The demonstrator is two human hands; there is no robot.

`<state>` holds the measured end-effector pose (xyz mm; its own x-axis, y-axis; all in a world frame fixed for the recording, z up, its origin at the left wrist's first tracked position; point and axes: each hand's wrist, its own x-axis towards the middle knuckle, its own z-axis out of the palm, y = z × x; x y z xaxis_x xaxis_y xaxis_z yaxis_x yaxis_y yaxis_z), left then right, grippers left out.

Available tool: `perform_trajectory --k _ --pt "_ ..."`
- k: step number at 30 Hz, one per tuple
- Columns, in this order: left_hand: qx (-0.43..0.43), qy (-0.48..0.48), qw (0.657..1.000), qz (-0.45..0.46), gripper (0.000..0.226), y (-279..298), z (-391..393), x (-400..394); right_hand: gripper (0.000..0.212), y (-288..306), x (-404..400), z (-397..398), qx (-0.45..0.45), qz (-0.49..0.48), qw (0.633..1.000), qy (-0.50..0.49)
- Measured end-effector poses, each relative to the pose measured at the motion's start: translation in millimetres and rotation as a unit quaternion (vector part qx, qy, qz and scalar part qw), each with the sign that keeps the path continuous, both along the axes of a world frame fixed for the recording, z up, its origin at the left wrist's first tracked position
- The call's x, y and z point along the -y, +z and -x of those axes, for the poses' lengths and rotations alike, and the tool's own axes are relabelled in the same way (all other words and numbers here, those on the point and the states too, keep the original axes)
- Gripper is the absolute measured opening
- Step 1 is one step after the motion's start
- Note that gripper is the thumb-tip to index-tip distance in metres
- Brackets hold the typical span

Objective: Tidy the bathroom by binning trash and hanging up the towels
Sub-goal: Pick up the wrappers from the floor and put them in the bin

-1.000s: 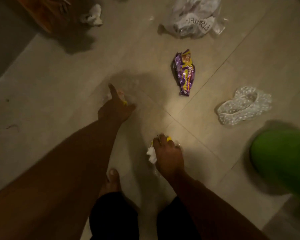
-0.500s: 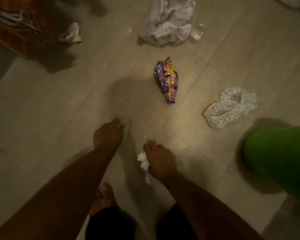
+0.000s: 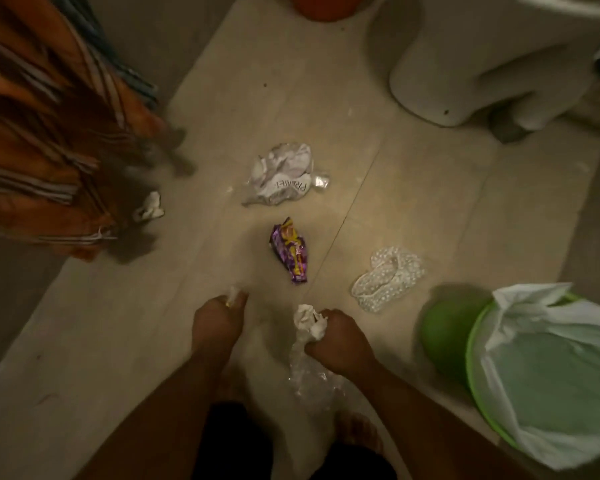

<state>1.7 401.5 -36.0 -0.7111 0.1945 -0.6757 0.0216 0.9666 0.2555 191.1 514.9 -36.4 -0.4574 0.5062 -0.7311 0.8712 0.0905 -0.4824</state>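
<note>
My left hand (image 3: pixel 217 322) is curled round a small scrap of wrapper (image 3: pixel 232 295) that peeks out past the fingertips. My right hand (image 3: pixel 340 336) grips a crumpled white tissue (image 3: pixel 308 322) and a clear plastic wrapper (image 3: pixel 310 379) that hangs below it. Both hands hover over the tiled floor. A purple snack wrapper (image 3: pixel 290 255) lies just beyond them. Farther off lie a crumpled white plastic bag (image 3: pixel 282 174), a small white tissue (image 3: pixel 149 206) and a dotted clear shower cap (image 3: pixel 388 277). The green bin (image 3: pixel 444 336) with a white liner (image 3: pixel 551 368) stands at the right. An orange striped towel (image 3: pixel 49 133) hangs at the left.
The white toilet base (image 3: pixel 471 64) stands at the back right. An orange object (image 3: pixel 323 5) shows at the top edge. My bare feet (image 3: pixel 357 434) are on the floor below my hands. A grey wall runs along the left.
My view has risen and pulled back, so the bin, toilet and towel now show. Both hands have lifted off the floor with their trash and drawn closer together.
</note>
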Motion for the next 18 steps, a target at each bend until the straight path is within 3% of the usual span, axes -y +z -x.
perform_trajectory --k 4,6,9,11,14,18 --pt "0.003 -0.047 0.997 -0.065 0.032 6 -5 -41 0.035 10 -25 -7 0.016 0.044 0.997 -0.056" --pt "0.034 -0.088 0.992 -0.084 0.033 0 -2 -58 0.031 11 -32 -12 0.024 0.06 0.993 -0.095" --pt "0.067 -0.068 0.991 -0.094 0.032 -9 9 -72 0.022 13 -30 -22 0.056 0.057 0.983 -0.163" --pt "0.089 -0.082 0.986 -0.115 0.029 -6 18 -84 0.026 17 -26 -22 0.066 0.056 0.981 -0.175" --pt "0.13 -0.107 0.978 -0.121 0.037 -12 33 -95 0.029 11 -24 -17 0.061 0.064 0.981 -0.175" --pt "0.158 -0.204 0.964 -0.063 0.071 -33 43 -103 0.033 -11 -27 -2 0.066 0.057 0.986 -0.142"
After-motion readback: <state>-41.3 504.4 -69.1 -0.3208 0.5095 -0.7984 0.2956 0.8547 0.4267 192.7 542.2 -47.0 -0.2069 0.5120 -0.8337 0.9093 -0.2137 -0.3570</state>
